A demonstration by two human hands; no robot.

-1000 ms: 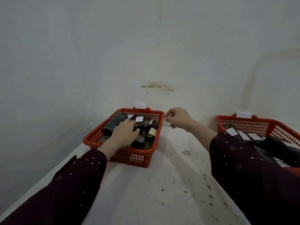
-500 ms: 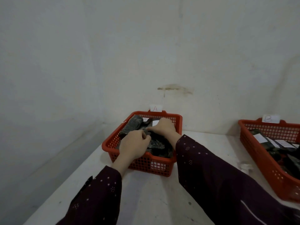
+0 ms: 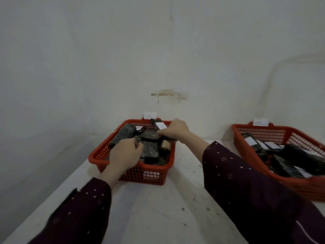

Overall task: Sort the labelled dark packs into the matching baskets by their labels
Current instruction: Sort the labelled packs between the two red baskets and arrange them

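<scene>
A red basket (image 3: 112,148) with a white tag marked A (image 3: 149,115) stands against the wall, holding several dark packs. My right hand (image 3: 173,130) grips a dark pack with a white label (image 3: 159,125), tilted up over the basket's far right corner. My left hand (image 3: 125,154) lies in the basket's near left part, fingers curled on a dark pack (image 3: 149,148). A second red basket (image 3: 274,128) at the right carries a white tag (image 3: 260,122) and several labelled dark packs.
Both baskets sit on a white speckled table (image 3: 167,208) that ends at a plain wall (image 3: 158,59). The table's left edge drops off beside the left basket. Bare tabletop lies between the two baskets.
My right hand moved from the table into the A basket, then lifted a labelled pack at its far right corner. My left hand stayed on the packs in the basket.
</scene>
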